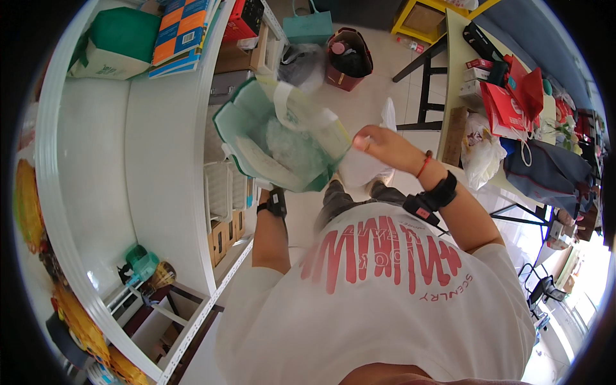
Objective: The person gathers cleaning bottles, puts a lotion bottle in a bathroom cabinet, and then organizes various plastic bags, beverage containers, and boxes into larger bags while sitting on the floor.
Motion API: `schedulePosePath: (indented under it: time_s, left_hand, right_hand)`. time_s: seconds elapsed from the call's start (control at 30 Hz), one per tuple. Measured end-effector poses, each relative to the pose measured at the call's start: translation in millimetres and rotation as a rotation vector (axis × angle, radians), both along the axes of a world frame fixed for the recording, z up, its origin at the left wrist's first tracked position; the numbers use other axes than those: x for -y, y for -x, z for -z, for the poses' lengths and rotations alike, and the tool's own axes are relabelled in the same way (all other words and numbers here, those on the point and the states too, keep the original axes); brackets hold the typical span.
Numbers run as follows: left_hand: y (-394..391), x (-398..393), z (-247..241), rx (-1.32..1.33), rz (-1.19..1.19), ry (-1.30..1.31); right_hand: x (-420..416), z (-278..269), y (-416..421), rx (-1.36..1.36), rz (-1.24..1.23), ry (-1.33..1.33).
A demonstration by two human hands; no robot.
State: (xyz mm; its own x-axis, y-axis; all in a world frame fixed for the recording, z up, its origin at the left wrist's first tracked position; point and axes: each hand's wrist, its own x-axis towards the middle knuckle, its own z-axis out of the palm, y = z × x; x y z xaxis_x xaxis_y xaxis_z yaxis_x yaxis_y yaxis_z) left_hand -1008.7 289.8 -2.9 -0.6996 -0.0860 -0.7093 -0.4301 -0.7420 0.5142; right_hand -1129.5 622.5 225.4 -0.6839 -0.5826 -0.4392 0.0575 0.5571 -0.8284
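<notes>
In front of me is a green and pale bag with white strap handles, its mouth open and clear crumpled plastic inside. My left forearm reaches up beneath its lower edge; the bag mostly hides my left hand, and its grip cannot be made out. At the bag's right corner is my right hand, fingers bent together and slightly blurred. A thin white plastic bag hangs just below my right hand, its top rising behind the fingers. Whether those fingers hold it is unclear.
White shelving stands at left, bearing a green bag and books. A dark red bin and a turquoise bag are on the floor ahead. At right, a table carries red paper bags and a dark cloth bag.
</notes>
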Motion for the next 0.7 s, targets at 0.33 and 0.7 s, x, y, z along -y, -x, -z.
schedulePosePath:
  time_s: [0.33, 0.7]
  left_hand:
    - [-39, 24, 33, 0.043, 0.397, 0.388]
    - [60, -41, -209, -0.836, 0.782, 1.775]
  right_hand:
    - [52, 26, -3, -0.412, -0.037, -0.314]
    - [48, 52, 7, -0.593, 0.089, -0.302]
